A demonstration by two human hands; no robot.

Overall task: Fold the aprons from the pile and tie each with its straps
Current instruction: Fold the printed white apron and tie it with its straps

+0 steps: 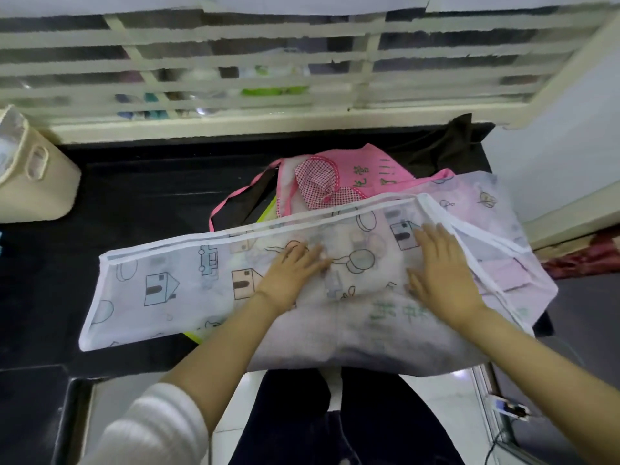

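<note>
The folding step is in hand, judging by how things lie. A white see-through apron (161, 290) printed with little houses lies lengthwise across the dark bench (134, 189). It looks doubled along its far, white-trimmed edge, and its near edge hangs off the bench front. The left hand (295, 270) and the right hand (443, 273) both rest flat on its middle, near each other but apart. The fingers (432, 236) are straight and spread and grip nothing, which reads as pressing the fold smooth.

Behind and partly under the apron sits the pile (335, 182) of pink and checked aprons, with a dark cloth (449, 146) at the back. A cream basket (37, 176) stands well apart at the left.

The next move likely calls for bringing the long left end over toward the middle to shorten the strip. The straps would then have to be found. Whether the white band (486, 239) at the right is a strap or a hem cannot be told.
</note>
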